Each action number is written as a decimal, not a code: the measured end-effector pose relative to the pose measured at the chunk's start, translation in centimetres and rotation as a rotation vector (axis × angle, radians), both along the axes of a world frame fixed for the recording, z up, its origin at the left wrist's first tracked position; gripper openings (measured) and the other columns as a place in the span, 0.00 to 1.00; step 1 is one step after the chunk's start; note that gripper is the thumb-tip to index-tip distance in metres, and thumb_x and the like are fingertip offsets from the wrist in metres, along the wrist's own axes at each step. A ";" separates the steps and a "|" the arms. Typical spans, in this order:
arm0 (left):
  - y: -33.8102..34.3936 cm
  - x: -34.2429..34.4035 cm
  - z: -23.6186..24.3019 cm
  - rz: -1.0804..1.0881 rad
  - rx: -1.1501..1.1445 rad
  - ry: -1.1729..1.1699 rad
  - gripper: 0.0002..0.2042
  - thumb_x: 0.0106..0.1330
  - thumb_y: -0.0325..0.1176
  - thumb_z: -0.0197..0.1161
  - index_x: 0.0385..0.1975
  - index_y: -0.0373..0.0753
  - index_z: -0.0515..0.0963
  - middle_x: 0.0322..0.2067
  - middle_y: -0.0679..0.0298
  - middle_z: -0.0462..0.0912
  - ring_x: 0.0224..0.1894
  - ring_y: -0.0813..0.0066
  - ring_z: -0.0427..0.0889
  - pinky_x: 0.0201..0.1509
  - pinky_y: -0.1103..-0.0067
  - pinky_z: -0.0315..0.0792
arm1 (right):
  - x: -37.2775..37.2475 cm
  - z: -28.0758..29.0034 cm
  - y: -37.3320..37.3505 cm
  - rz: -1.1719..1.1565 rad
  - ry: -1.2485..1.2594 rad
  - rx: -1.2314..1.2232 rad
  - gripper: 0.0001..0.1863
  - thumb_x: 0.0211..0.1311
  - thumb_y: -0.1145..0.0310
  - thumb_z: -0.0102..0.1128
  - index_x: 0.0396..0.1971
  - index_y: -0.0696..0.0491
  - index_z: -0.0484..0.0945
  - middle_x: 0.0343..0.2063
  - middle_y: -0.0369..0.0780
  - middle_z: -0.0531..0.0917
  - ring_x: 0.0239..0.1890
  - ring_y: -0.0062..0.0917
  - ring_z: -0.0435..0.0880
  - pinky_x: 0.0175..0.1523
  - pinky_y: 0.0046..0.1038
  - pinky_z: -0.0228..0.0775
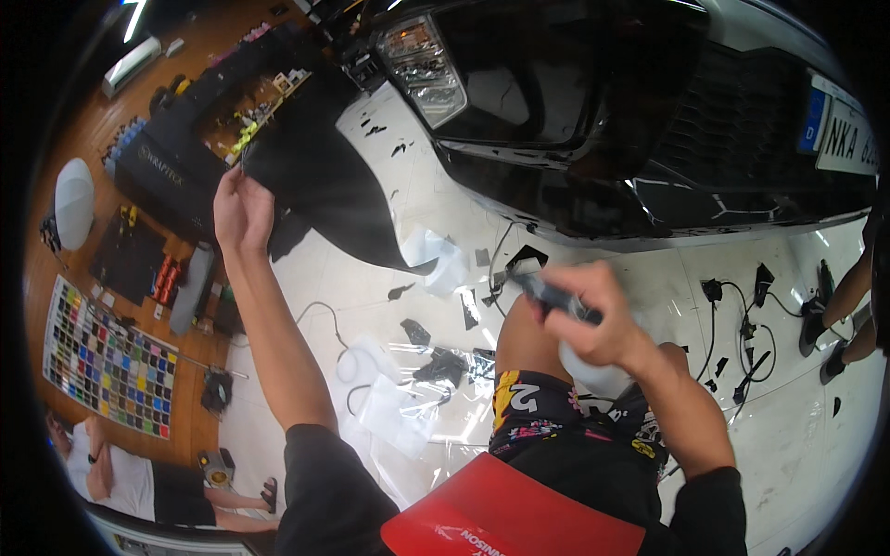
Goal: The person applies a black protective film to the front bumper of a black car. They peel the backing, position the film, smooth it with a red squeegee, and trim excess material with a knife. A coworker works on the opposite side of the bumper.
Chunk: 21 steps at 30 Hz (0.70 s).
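My left hand, raised at the far left, pinches the corner of a large sheet of black film. The sheet hangs out to the right of that hand, and its lower tip comes down near the white floor. In front of my right knee, my right hand is wrapped around a dark, stick-like tool. Motion smears this hand and the tool, so its exact kind cannot be made out. Beyond both hands stands the glossy black front of a car, with its headlight at the upper middle.
Black film scraps and crumpled clear film litter the floor. Dark cables lie at the right, near another person's legs. A colour swatch board and a person in white are at left. A red panel is close below me.
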<state>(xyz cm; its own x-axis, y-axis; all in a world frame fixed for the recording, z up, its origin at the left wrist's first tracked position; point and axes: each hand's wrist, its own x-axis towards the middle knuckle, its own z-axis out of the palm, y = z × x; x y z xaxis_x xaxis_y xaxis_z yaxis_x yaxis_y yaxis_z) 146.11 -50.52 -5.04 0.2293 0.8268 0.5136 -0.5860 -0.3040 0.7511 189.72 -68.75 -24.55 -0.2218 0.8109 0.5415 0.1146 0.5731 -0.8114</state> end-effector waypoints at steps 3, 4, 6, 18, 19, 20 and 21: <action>-1.8 2.4 -0.3 -0.483 0.047 -0.014 0.18 0.76 0.26 0.38 0.54 0.18 0.70 0.58 0.41 0.77 0.64 0.54 0.75 0.76 0.64 0.62 | 1.3 7.7 -0.5 0.074 0.293 -0.037 0.18 0.39 0.67 0.55 0.31 0.63 0.80 0.22 0.40 0.81 0.26 0.24 0.81 0.37 0.23 0.73; -2.1 2.1 -0.4 -0.398 0.032 0.013 0.18 0.76 0.26 0.38 0.54 0.18 0.70 0.58 0.41 0.77 0.64 0.54 0.75 0.76 0.64 0.62 | 1.1 8.1 -0.5 0.102 0.342 -0.061 0.20 0.37 0.66 0.55 0.31 0.63 0.80 0.23 0.41 0.82 0.27 0.24 0.82 0.38 0.23 0.74; -2.1 1.1 -0.2 -0.235 0.001 0.081 0.19 0.76 0.26 0.38 0.54 0.17 0.70 0.59 0.41 0.76 0.64 0.54 0.75 0.76 0.65 0.62 | -1.1 5.9 0.3 0.103 0.197 -0.006 0.16 0.41 0.70 0.54 0.31 0.63 0.80 0.22 0.42 0.82 0.27 0.24 0.81 0.37 0.26 0.73; -6.0 -3.7 1.9 -0.205 -0.058 0.039 0.18 0.77 0.27 0.39 0.56 0.19 0.69 0.59 0.41 0.76 0.64 0.54 0.74 0.74 0.64 0.64 | -1.4 3.2 5.2 0.343 0.273 -0.389 0.15 0.39 0.70 0.56 0.28 0.62 0.82 0.21 0.38 0.82 0.25 0.21 0.81 0.35 0.23 0.74; -4.9 -4.2 0.9 -0.274 -0.038 0.026 0.18 0.78 0.27 0.39 0.57 0.18 0.68 0.61 0.41 0.74 0.66 0.54 0.73 0.76 0.63 0.62 | -1.0 4.7 4.6 0.262 0.336 -0.334 0.19 0.36 0.70 0.54 0.30 0.64 0.81 0.21 0.39 0.82 0.26 0.21 0.81 0.38 0.22 0.75; -4.5 -4.8 0.6 -0.330 -0.021 0.023 0.19 0.78 0.27 0.39 0.58 0.17 0.67 0.62 0.40 0.73 0.68 0.53 0.71 0.77 0.63 0.60 | -0.6 4.9 4.5 0.268 0.410 -0.341 0.22 0.34 0.69 0.54 0.33 0.65 0.82 0.24 0.40 0.84 0.28 0.23 0.82 0.41 0.23 0.76; -3.8 -4.7 0.4 -0.329 -0.056 -0.007 0.19 0.78 0.27 0.40 0.59 0.18 0.67 0.63 0.40 0.72 0.68 0.53 0.70 0.78 0.64 0.58 | -1.1 5.2 3.9 0.212 0.486 -0.281 0.26 0.32 0.68 0.54 0.36 0.67 0.80 0.25 0.44 0.84 0.28 0.28 0.84 0.41 0.26 0.78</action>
<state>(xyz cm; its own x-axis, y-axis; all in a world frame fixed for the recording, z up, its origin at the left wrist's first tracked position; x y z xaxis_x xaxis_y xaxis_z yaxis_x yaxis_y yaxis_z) 141.41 -54.33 -4.68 0.4851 0.7360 0.4722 -0.6510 -0.0566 0.7569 188.59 -64.87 -19.32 -0.1751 0.9027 0.3929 -0.4009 0.2991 -0.8659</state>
